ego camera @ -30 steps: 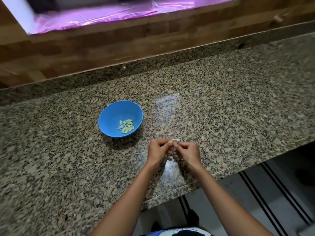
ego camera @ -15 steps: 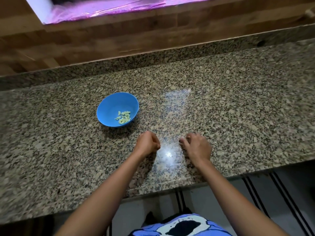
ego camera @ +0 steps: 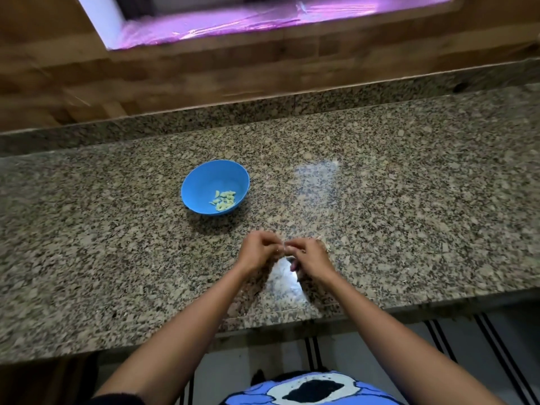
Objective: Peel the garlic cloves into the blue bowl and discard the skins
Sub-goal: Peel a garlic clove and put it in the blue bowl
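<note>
A blue bowl (ego camera: 204, 182) stands on the granite counter (ego camera: 409, 200) and holds several peeled, pale yellow garlic cloves (ego camera: 223, 199). Nearer to me and a little right of the bowl, my left hand (ego camera: 257, 254) and my right hand (ego camera: 311, 258) meet fingertip to fingertip just above the counter. Both have curled fingers and pinch a small pale garlic clove (ego camera: 283, 246) between them. The clove is blurred and mostly hidden by the fingers. A pale scrap (ego camera: 323, 243), perhaps skin, shows at the far side of my right hand.
A raised granite ledge (ego camera: 263, 118) and a wooden wall run along the back of the counter. The counter's front edge (ego camera: 292, 317) lies just below my wrists, with striped floor beneath it.
Half a second ago my hands were apart as loose fists on the counter. They have come back together at the fingertips around the clove.
</note>
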`<state>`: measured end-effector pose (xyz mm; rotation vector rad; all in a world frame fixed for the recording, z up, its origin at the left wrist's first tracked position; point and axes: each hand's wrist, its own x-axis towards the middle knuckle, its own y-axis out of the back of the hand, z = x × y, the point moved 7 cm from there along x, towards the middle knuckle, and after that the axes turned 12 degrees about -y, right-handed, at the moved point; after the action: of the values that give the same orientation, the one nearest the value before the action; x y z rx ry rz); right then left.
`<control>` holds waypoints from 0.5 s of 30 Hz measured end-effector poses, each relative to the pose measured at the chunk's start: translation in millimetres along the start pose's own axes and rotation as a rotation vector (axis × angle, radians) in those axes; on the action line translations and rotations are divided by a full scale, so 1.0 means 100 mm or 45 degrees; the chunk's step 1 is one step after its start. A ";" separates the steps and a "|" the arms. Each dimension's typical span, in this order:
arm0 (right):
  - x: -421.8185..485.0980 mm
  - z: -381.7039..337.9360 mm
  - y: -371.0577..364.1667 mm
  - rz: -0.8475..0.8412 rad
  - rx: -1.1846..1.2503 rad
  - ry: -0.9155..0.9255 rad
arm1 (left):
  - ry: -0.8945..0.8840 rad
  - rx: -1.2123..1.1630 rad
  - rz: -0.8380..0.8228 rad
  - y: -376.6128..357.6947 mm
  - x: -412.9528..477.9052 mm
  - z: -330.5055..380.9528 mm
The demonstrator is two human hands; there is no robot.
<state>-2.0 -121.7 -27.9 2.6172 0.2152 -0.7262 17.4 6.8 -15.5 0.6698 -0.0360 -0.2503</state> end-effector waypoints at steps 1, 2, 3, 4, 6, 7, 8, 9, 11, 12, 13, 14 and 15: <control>0.00 0.01 -0.01 -0.058 0.092 -0.032 | 0.008 -0.170 0.030 0.03 -0.03 -0.01; 0.01 0.01 0.00 -0.093 0.167 -0.054 | -0.023 -0.237 0.037 0.05 -0.05 0.01; 0.02 0.00 0.01 -0.114 0.213 -0.065 | -0.047 -0.278 0.048 0.06 -0.08 0.02; 0.03 -0.02 0.02 -0.130 0.224 -0.061 | -0.061 -0.297 0.070 0.08 -0.11 0.03; 0.05 -0.09 0.02 -0.156 0.204 -0.035 | -0.085 -0.253 0.104 0.12 -0.15 0.04; 0.06 -0.12 0.02 -0.171 0.209 -0.029 | -0.099 -0.206 0.116 0.14 -0.16 0.03; 0.06 -0.15 0.01 -0.189 0.221 -0.021 | -0.126 -0.148 0.123 0.17 -0.15 0.04; 0.06 -0.18 0.01 -0.205 0.230 -0.007 | -0.164 -0.097 0.137 0.21 -0.15 0.05; 0.05 -0.23 0.01 -0.202 0.193 0.046 | -0.272 0.026 0.109 0.28 -0.15 0.12; 0.05 -0.23 0.02 -0.168 0.135 0.081 | -0.345 0.117 0.048 0.30 -0.15 0.17; 0.04 -0.25 0.03 -0.105 0.037 0.131 | -0.410 0.194 -0.016 0.30 -0.13 0.20; 0.04 -0.28 0.06 -0.009 -0.104 0.216 | -0.422 0.214 -0.074 0.29 -0.11 0.21; 0.02 -0.34 0.08 0.093 -0.251 0.332 | -0.364 0.151 -0.123 0.29 -0.09 0.19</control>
<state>16.9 -114.2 0.1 2.5088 0.2515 -0.3193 12.7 19.2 17.4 0.7509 -0.2946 -0.4381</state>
